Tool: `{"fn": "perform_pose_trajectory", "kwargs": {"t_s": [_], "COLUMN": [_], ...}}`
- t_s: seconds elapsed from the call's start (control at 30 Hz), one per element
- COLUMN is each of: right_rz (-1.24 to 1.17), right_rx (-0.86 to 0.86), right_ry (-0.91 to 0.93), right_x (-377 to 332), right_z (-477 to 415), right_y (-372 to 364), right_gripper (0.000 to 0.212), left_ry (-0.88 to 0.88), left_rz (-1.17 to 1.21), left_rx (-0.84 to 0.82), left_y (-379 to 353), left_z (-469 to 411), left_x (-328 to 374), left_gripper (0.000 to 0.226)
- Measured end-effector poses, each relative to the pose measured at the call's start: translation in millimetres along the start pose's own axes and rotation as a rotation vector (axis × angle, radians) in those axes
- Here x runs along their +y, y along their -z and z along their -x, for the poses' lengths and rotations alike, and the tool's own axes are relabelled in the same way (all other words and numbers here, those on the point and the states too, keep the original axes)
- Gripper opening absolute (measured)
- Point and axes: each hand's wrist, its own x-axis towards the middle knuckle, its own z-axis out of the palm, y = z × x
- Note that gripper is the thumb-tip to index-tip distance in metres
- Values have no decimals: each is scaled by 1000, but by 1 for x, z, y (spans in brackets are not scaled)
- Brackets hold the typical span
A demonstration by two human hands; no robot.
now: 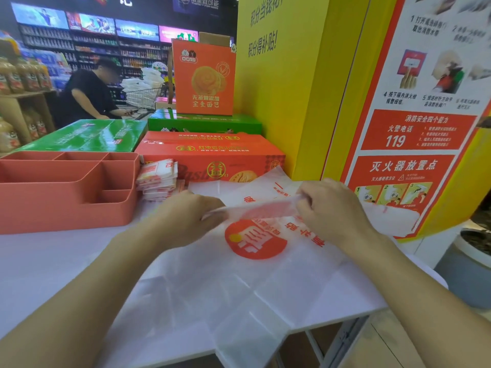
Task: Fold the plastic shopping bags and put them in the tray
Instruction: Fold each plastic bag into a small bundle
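One plastic shopping bag (265, 282) flat on bench (53, 261), long axis near-to-far, near end overhanging edge. Far end lifted, pinched in fingers of left hand (186, 216) and right hand (329, 211). Folded-bag stack (156, 179) beside one tray (66, 205); count unclear.

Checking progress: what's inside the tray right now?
No bags show inside the tray; the stack of folded bags sits beside it. Its near wall hides part of the floor.
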Motion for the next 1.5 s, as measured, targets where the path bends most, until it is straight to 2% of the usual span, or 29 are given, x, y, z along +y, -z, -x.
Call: {"fn": "perform_pose_trajectory", "kwargs": {"t_s": [0.13, 0.23, 0.33, 0.4, 0.5, 0.6, 0.73, 0.87, 1.03, 1.13, 1.23, 1.37, 1.5], "right_rz": [15, 71, 135, 103, -22, -216, -374, -371, -374, -362, -345, -290, -298], "right_rx": [-80, -202, -315, -306, -187, -92, -216, -285, -334, -388, -370, -378, -329], "right_ry": [-70, -121, -123, -102, -31, 99, 176, 147, 107, 68, 43, 16, 33], "right_x": [3, -3, -13, -20, -32, -44, -59, -58, -54, -53, -49, -46, -47], "right_z": [-15, -28, -37, -38, -31, -22, -6, 0, 2, 3, 2, 1, 2], "right_y": [0, -2, -10, -20, -35, -43, -53, -61, -61, -61, -63, -64, -65], "right_gripper": [27, 29, 20, 44, 46, 32, 22, 26, 28, 28, 24, 23, 26], "left_ry": [126, 268, 378, 481, 591, 641, 692, 729, 677, 688, 706, 745, 725], "left_rz": [211, 412, 669, 834, 963, 1001, 1013, 889, 908, 913, 805, 841, 953], "left_rx": [-48, -171, -244, -255, -255, -248, -261, -314, -422, -417, -450, -425, -327], "left_y": [9, 10, 10, 8, 3, 0, -4, 5, 29, 31, 30, 28, 22], "left_z": [-4, -3, -1, 0, 0, -1, -3, -2, 2, 6, 10, 9, 4], "left_x": [3, 8, 11, 11, 9, 10, 10, 6, -6, -17, -24, -23, -16], "left_gripper": [27, 28, 24, 23, 21, 16, 13, 27, 32, 46, 60, 41, 39]}}
